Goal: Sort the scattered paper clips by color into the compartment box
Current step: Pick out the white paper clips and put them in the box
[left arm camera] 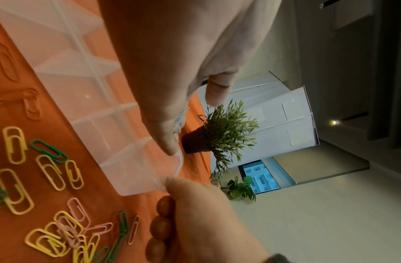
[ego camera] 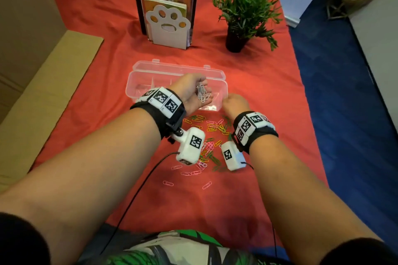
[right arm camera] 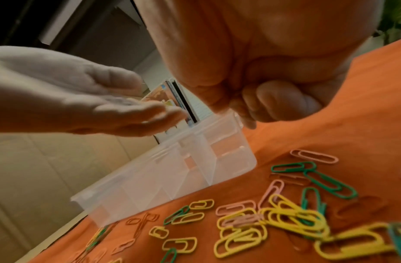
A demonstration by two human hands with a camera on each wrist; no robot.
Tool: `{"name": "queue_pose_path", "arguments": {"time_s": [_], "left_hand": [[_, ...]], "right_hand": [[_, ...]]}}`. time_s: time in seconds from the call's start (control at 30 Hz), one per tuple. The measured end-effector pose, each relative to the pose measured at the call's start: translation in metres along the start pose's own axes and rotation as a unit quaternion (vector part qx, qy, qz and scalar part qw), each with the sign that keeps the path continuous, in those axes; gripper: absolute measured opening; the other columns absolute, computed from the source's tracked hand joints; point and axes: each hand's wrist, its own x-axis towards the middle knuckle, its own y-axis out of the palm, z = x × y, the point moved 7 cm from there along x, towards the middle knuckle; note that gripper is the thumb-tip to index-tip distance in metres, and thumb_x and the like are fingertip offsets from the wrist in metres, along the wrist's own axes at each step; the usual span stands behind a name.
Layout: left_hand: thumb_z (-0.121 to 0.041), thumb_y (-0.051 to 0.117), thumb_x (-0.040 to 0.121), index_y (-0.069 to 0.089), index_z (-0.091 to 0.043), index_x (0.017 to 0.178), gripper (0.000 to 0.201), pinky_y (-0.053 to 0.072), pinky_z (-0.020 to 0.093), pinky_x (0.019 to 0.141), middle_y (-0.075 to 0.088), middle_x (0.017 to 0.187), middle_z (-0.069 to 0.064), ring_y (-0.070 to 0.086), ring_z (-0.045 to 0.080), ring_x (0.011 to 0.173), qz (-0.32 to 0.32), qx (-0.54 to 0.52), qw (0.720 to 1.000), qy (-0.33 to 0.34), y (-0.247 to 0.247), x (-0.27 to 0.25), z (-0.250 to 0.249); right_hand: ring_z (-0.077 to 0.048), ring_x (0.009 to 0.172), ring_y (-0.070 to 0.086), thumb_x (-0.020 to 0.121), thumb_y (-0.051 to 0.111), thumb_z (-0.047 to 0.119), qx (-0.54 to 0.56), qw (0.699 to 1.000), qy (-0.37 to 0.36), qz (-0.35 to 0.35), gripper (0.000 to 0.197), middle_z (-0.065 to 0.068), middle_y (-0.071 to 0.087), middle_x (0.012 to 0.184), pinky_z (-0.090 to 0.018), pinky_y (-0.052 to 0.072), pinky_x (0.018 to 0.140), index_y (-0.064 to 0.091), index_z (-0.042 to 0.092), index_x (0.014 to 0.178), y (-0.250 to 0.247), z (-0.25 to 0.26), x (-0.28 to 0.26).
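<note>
White clips point(ego camera: 202, 93) rest in your loosely cupped left grip point(ego camera: 187, 86) above the box point(ego camera: 224, 89); right grip point(ego camera: 235, 104) curled beside it, contents unclear.

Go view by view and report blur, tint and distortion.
Head view: sharp and evenly lit, though the wide lens bows the edges of the red cloth. Left wrist view: turned sideways, the left hand pale and soft. Right wrist view: dim and orange-tinted, the yellow clips at lower right smeared.

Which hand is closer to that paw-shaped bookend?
Left. The left hand, carrying white clips over the box, is in front of the paw bookend; the right hand is farther right, at the box's right end.
</note>
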Motion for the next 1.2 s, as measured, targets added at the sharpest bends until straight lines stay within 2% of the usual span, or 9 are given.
{"name": "queue_pose_path", "arguments": {"time_s": [0.1, 0.23, 0.33, 0.47, 0.6, 0.7, 0.83, 0.93, 1.2], "left_hand": [[-0.018, 0.043, 0.092, 0.046, -0.006, 0.097, 0.013, 0.046, 0.026, 0.052, 0.043, 0.076, 0.006, 0.046, 0.017, 0.065, -0.021, -0.018, 1.000, 0.006, 0.014, 0.008, -0.001], [-0.016, 0.045, 0.086, 0.046, -0.010, 0.075, 0.012, 0.038, 0.023, 0.045, 0.033, 0.071, 0.002, 0.033, 0.013, 0.058, -0.049, 0.021, 0.998, 0.020, 0.023, 0.013, -0.003], [-0.013, 0.043, 0.084, 0.036, -0.016, 0.061, 0.024, 0.022, 0.022, 0.047, 0.026, 0.064, -0.002, 0.021, 0.011, 0.052, -0.074, 0.043, 0.995, 0.050, 0.014, 0.015, -0.009], [-0.006, 0.044, 0.087, 0.046, -0.015, 0.068, 0.022, 0.025, 0.020, 0.051, 0.038, 0.063, -0.002, 0.029, 0.010, 0.051, -0.106, 0.100, 0.983, 0.110, -0.007, 0.003, -0.019], [-0.003, 0.050, 0.087, 0.060, -0.009, 0.103, 0.020, 0.046, 0.033, 0.072, 0.058, 0.081, 0.002, 0.051, 0.018, 0.071, -0.150, 0.276, 0.935, 0.164, -0.042, -0.019, -0.017], [-0.007, 0.058, 0.085, 0.066, -0.011, 0.103, 0.021, 0.049, 0.029, 0.082, 0.064, 0.090, 0.003, 0.057, 0.017, 0.080, -0.182, 0.384, 0.888, 0.177, -0.067, -0.030, 0.003], [-0.009, 0.065, 0.080, 0.071, -0.011, 0.094, 0.014, 0.045, 0.023, 0.069, 0.064, 0.073, -0.003, 0.054, 0.001, 0.057, -0.131, 0.442, 0.877, 0.134, -0.083, -0.027, 0.054], [-0.013, 0.068, 0.080, 0.072, -0.012, 0.094, 0.015, 0.051, 0.027, 0.079, 0.073, 0.090, 0.007, 0.061, 0.013, 0.073, -0.102, 0.517, 0.842, 0.114, -0.078, -0.025, 0.080], [-0.022, 0.064, 0.081, 0.072, -0.020, 0.099, 0.020, 0.045, 0.025, 0.085, 0.073, 0.104, 0.005, 0.064, 0.023, 0.100, -0.083, 0.662, 0.728, 0.157, -0.035, -0.021, 0.086]], "right_hand": [[-0.028, 0.100, 0.058, 0.095, 0.038, 0.012, 0.075, 0.997, 0.016, 0.012, 0.031, -0.016, 0.062, 0.116, -0.031, 0.046, 0.086, 0.057, 0.003, 0.117, -0.008, -0.013, -0.003], [-0.011, 0.056, 0.042, 0.093, 0.036, 0.001, 0.247, 0.964, 0.084, 0.041, 0.029, 0.001, 0.047, 0.070, -0.017, 0.041, 0.041, 0.049, 0.018, 0.074, -0.019, -0.025, 0.001], [-0.012, 0.051, 0.039, 0.090, 0.029, -0.009, 0.285, 0.955, 0.083, 0.025, 0.034, -0.002, 0.042, 0.063, -0.009, 0.032, 0.028, 0.046, 0.015, 0.073, -0.028, -0.013, 0.004], [-0.017, 0.059, 0.053, 0.087, 0.033, -0.010, 0.253, 0.967, 0.029, 0.012, 0.029, -0.008, 0.053, 0.071, -0.017, 0.049, 0.043, 0.054, 0.006, 0.099, -0.025, 0.016, 0.009], [-0.033, 0.116, 0.057, 0.085, 0.048, 0.002, 0.151, 0.989, -0.012, -0.002, 0.040, -0.019, 0.059, 0.126, -0.040, 0.048, 0.099, 0.056, 0.005, 0.124, -0.026, 0.035, 0.010], [-0.033, 0.107, 0.062, 0.082, 0.053, 0.005, 0.158, 0.986, -0.032, -0.033, 0.027, -0.015, 0.067, 0.108, -0.045, 0.052, 0.094, 0.067, 0.011, 0.105, -0.035, 0.029, 0.002], [-0.021, 0.080, 0.060, 0.080, 0.047, 0.002, 0.093, 0.994, -0.043, -0.034, 0.027, 0.005, 0.060, 0.069, -0.036, 0.053, 0.084, 0.063, 0.020, 0.069, -0.027, -0.003, -0.020], [-0.019, 0.085, 0.061, 0.084, 0.048, 0.004, -0.012, 0.999, -0.031, -0.010, 0.023, -0.004, 0.069, 0.086, -0.022, 0.042, 0.076, 0.069, 0.013, 0.088, -0.012, -0.036, -0.048], [-0.029, 0.093, 0.065, 0.081, 0.050, 0.006, -0.080, 0.997, -0.018, 0.000, 0.019, -0.015, 0.070, 0.094, -0.029, 0.048, 0.079, 0.068, 0.010, 0.085, 0.029, -0.080, -0.090]]}}
